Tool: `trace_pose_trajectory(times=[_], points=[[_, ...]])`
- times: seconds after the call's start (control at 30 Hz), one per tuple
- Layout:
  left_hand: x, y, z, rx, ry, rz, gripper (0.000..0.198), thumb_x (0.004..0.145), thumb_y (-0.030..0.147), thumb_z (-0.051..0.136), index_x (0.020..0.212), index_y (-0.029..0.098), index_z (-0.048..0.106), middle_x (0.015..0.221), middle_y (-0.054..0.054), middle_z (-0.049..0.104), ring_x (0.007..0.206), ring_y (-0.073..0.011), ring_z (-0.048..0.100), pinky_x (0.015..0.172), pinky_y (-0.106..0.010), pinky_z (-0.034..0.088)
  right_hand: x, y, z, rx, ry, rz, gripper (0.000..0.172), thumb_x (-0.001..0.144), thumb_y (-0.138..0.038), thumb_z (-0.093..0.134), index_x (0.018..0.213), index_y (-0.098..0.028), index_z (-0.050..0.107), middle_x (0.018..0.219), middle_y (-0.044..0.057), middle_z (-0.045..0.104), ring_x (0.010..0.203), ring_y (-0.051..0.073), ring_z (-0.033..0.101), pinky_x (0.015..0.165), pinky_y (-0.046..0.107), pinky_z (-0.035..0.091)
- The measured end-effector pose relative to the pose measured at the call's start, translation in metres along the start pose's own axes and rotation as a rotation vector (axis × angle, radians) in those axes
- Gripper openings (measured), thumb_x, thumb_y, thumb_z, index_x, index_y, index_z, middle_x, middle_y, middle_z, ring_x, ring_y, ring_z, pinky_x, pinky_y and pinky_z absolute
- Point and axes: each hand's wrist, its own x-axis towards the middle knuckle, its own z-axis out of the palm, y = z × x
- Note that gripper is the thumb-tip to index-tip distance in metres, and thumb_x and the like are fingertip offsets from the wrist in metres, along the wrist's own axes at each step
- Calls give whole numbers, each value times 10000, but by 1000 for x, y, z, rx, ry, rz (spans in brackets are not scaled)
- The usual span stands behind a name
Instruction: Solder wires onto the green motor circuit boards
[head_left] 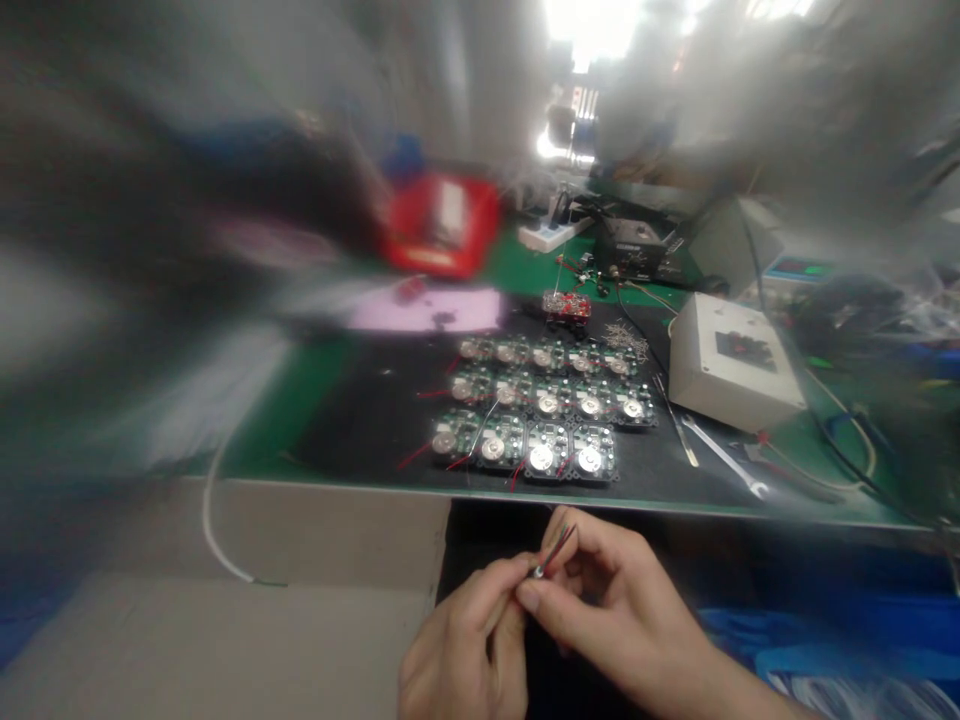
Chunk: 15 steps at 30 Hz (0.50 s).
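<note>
We are looking down at two bare hands held close together low in the view, in front of the near edge of a green table point(270, 432); our left hand point(465, 650) and our right hand point(607, 610) are meeting fingertip to fingertip, and between them they are pinching a small wired part point(551, 553), from which thin red and black leads are sticking up and to the right; the grip of each hand is clenching on that part, thumb against forefinger, and the other fingers of the right hand are curling loosely behind it; the part is hanging in the air below the table edge, apart from everything on the table; on the table a black mat point(367, 420) is lying, and on it round circuit boards point(540, 410) are sitting in three rows, side by side and touching, each showing a shiny disc, with red leads trailing from some; behind the rows a small red board point(568, 305) is resting, and just right of it a loose heap of metal pins point(626, 338); to the right of the boards a white box point(731, 365) is standing, with a slim metal tool point(724, 455) lying near its front; farther back a dark device point(637, 250) is sitting; to the left, blurred by motion, we are making out a red box point(442, 225) and a pink sheet point(427, 310); a white cable point(217, 530) is drooping over the table's near edge at the left.
</note>
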Motion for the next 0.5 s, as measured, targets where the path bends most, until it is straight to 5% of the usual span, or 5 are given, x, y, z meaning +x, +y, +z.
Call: trace_pose_trajectory(times=[0.17,0.33,0.4,0.5], points=[[19,2,-12,-72,-76,49,145,1073,294,547,1168,253,648,931,-1,830,767,-169,812,746,-226,645,1,-8,-19,-119,-22,-125,210,869,-312,886,952,-203,728,808,-26,654,715,89,587,664,173,489],[34,4,-21,-228,-170,65,178,1055,177,553,1198,257,625,986,18,799,840,-124,780,822,-193,604,-5,-31,-42,-583,100,-546,436,940,-287,818,1327,-288,618,1093,25,677,916,142,667,807,241,566],[38,5,-22,-261,-191,127,206,1045,135,547,1210,232,624,1012,-1,787,869,-122,768,859,-203,590,-6,-42,-46,-874,28,-711,359,977,-226,758,1314,-244,636,1189,68,651,1051,175,641,889,281,542],[39,5,-22,-257,-204,213,205,1045,110,530,1211,183,625,1018,-34,775,913,-137,757,910,-231,572,-4,-53,-46,-1085,-165,-754,197,1027,-161,663,1217,-212,665,1129,51,666,1011,168,618,875,304,496]])
